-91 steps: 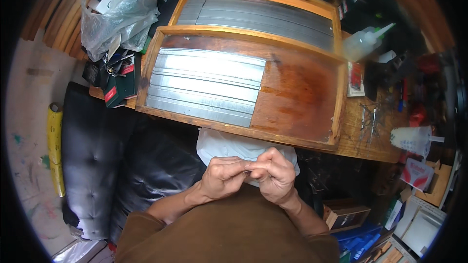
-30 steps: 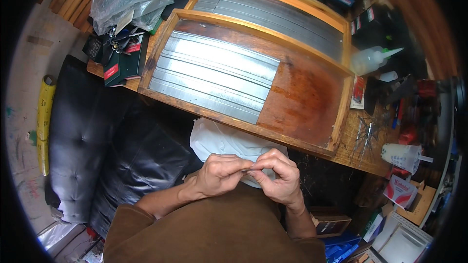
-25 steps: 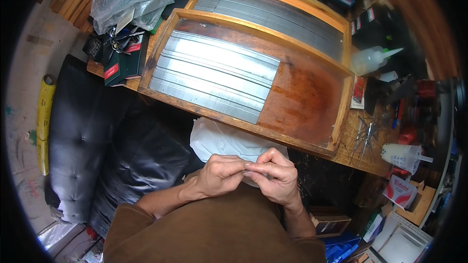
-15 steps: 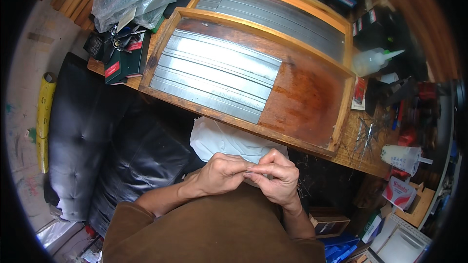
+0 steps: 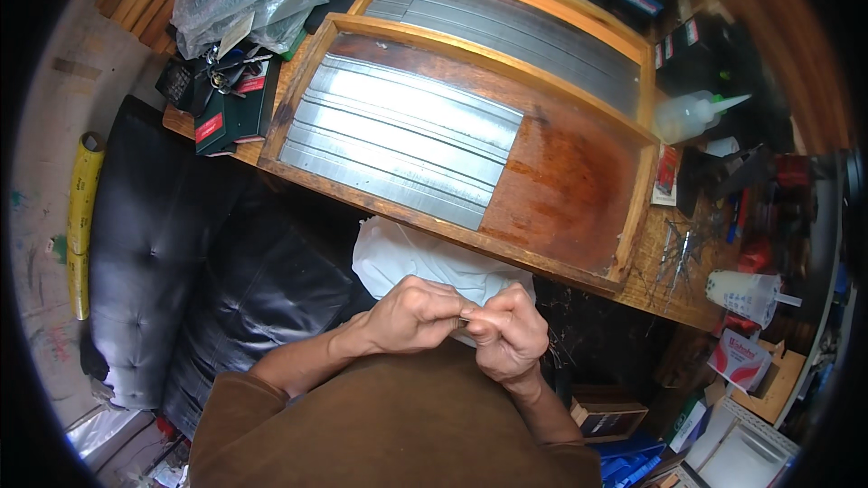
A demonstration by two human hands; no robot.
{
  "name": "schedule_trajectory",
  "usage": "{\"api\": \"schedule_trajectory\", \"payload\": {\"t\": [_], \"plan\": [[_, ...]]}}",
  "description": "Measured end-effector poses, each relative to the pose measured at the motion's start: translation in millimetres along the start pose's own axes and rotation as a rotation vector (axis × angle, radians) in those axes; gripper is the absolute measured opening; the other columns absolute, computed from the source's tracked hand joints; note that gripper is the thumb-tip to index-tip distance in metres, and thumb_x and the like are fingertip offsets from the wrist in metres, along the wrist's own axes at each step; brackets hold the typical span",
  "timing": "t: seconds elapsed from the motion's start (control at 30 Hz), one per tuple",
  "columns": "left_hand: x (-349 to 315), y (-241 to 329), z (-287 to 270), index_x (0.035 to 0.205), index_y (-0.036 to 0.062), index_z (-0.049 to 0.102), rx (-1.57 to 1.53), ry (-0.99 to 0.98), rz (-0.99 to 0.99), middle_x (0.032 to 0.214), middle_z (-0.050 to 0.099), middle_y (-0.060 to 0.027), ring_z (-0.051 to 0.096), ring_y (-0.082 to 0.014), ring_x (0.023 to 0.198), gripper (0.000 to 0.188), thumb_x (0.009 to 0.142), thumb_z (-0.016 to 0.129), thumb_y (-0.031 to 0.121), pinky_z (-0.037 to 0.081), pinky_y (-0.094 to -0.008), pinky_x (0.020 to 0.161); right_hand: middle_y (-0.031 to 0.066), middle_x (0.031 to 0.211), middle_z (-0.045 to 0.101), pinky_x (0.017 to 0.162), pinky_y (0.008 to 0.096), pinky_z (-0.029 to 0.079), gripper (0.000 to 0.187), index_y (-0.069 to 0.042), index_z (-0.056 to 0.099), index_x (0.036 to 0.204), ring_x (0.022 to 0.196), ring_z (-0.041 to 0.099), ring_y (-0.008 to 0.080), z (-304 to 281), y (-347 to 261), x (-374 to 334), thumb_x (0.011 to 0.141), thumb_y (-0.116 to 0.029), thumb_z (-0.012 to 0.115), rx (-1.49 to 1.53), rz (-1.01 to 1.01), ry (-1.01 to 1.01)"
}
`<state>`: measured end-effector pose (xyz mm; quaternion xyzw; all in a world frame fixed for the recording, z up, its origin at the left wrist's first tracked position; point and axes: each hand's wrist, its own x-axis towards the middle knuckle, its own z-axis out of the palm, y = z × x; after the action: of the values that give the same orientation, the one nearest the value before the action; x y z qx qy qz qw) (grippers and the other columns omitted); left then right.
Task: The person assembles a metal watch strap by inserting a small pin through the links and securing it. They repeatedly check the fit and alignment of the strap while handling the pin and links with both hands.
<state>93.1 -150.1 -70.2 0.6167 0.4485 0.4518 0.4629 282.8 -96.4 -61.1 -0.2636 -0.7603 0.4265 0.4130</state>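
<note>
The left hand [image 5: 418, 316] and the right hand [image 5: 513, 334] pinch with fingertips a small thin piece [image 5: 463, 320] between them, near the white cloth [image 5: 407, 258]. It is probably light; its ends seem best to hold. Stiffness I cannot tell.

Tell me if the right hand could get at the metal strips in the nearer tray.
Probably yes: the metal strips lie uncovered in the nearer tray, past its front rim. But the right hand meets the left hand at the fingertips, seemingly on a small thin piece, so it may need freeing first.
</note>
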Motion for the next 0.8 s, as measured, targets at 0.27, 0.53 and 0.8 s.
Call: {"api": "schedule_trajectory", "payload": {"t": [0.27, 0.53, 0.8], "plan": [[-1, -8, -2, 0.093, -0.0028, 0.076, -0.029, -0.01, -0.031, 0.076, 0.071, -0.0189, 0.071, -0.0327, 0.067, 0.018, 0.076, 0.07, -0.007, 0.054, -0.0383, 0.06, 0.0058, 0.081, 0.064, 0.062, 0.0262, 0.048, 0.023, -0.002, 0.078, 0.095, 0.071, 0.06, 0.0136, 7, -14, 5, 0.075, -0.001, 0.09, 0.057, 0.217, 0.009], [-6, -11, -3, 0.1, -0.0034, 0.076, -0.022, -0.061, -0.103, 0.084, 0.075, -0.0182, 0.075, -0.0308, 0.075, 0.026, 0.077, 0.069, -0.013, 0.057, -0.0355, 0.068, 0.0043, 0.079, 0.064, 0.062, 0.0252, 0.048, 0.024, -0.004, 0.079, 0.093, 0.071, 0.06, 0.012, 6, -13, 4, 0.073, 0.005, 0.089, 0.101, 0.27, 0.012], [-3, -5, -10, 0.1, -0.0033, 0.076, -0.03, -0.074, -0.118, 0.087, 0.076, -0.0194, 0.076, -0.0311, 0.078, 0.026, 0.077, 0.068, -0.013, 0.058, -0.035, 0.07, 0.0062, 0.085, 0.067, 0.065, 0.0248, 0.049, 0.026, -0.003, 0.081, 0.099, 0.075, 0.063, 0.0129, 0, -13, 1, 0.075, 0.008, 0.086, 0.134, 0.291, -0.023]]}}
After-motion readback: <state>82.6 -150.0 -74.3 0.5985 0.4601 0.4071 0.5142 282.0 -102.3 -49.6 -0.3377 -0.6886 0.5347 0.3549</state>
